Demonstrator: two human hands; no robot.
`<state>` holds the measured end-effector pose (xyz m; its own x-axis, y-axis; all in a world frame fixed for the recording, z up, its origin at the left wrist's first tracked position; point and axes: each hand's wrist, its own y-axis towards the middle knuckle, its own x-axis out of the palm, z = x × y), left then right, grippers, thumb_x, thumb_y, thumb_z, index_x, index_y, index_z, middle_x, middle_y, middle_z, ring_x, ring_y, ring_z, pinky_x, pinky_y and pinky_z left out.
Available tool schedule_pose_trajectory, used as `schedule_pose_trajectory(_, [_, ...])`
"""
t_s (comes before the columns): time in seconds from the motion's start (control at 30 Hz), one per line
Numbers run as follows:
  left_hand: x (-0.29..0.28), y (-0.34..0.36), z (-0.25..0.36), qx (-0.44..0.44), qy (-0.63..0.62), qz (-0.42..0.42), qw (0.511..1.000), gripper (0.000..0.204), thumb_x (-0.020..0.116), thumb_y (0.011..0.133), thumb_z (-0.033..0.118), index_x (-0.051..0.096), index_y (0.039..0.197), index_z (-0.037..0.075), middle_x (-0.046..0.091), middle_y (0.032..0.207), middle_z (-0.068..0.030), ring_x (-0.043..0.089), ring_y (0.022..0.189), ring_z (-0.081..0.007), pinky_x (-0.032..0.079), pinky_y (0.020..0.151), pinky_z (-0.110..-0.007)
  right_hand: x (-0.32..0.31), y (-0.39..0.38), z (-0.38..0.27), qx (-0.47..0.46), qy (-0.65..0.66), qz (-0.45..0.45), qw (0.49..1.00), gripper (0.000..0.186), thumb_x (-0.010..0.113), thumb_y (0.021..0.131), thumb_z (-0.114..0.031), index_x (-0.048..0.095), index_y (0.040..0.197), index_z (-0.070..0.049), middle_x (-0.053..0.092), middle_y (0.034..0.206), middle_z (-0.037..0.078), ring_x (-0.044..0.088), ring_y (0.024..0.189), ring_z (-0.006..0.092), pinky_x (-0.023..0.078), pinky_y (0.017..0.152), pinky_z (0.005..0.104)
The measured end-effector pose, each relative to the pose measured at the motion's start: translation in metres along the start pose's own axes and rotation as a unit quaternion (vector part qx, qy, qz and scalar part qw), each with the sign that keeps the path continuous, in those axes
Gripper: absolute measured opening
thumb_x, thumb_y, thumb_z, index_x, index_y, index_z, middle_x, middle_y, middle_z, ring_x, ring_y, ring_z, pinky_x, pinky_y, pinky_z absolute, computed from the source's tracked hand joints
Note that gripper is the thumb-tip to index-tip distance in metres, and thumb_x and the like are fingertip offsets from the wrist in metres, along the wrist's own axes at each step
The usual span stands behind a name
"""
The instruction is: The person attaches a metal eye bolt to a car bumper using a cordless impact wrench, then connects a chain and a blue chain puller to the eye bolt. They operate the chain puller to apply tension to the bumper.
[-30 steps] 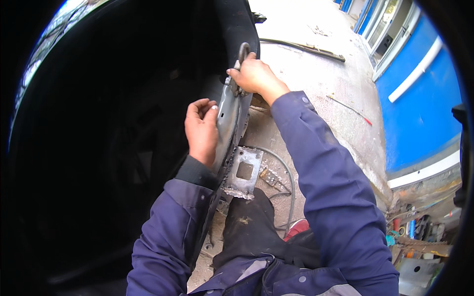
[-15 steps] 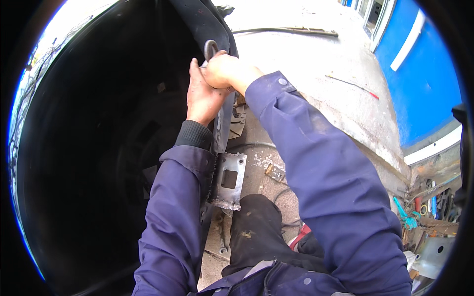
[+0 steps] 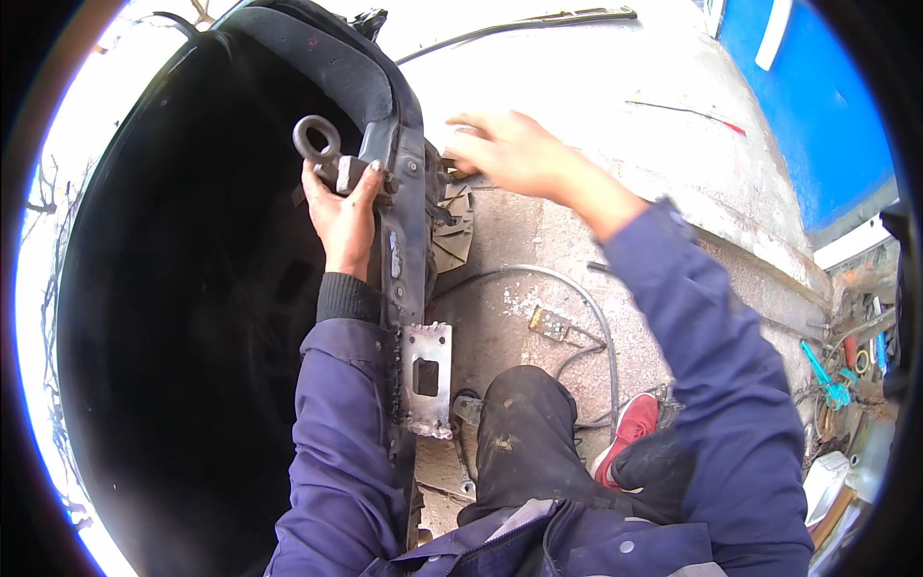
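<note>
My left hand grips a metal clamp with a large ring on top, at the inner edge of a dark curved vehicle body panel. My right hand, slightly blurred, is raised just right of the panel, apart from the clamp, with loosely bent fingers. Along the panel's grey flange, below my left hand, is a welded silver plate with a rectangular opening and ragged edges.
A hose loops on the concrete beside a flat tool, with a wrench near my knee. A rod and a long strip lie farther off. At right stand a blue wall and assorted tools.
My right hand has let go of the clamp and moved away rightward. My left hand has moved up and taken hold of it. The view has shifted, with the panel edge farther left.
</note>
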<state>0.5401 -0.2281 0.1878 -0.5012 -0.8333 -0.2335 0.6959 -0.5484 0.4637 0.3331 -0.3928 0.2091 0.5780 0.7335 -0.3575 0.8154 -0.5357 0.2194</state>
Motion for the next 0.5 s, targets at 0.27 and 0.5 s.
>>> schedule_pose_trajectory(0.27, [0.0,0.006,0.0,-0.011,-0.052,0.006,0.999,0.07,0.09,0.086,0.012,0.049,0.141,0.0,0.061,0.117,-0.0069,0.064,0.103,-0.0164,0.055,0.095,-0.033,-0.13,-0.204,0.02,0.071,-0.262,-0.136,0.953,0.034,0.069,0.101,-0.025,0.076,0.123,0.001,0.078,0.108,0.025,0.077,0.101,0.0401,0.06,0.09,0.0456])
schedule_pose_trajectory(0.5, [0.035,0.006,0.004,0.066,0.075,-0.054,0.993,0.069,0.089,0.085,0.01,0.054,0.144,0.001,0.07,0.112,-0.0078,0.068,0.099,-0.0146,0.058,0.087,-0.03,-0.149,-0.283,0.027,0.191,-0.253,-0.184,0.93,0.037,0.069,0.101,-0.029,0.077,0.122,0.001,0.078,0.109,0.026,0.075,0.104,0.0439,0.059,0.093,0.0499])
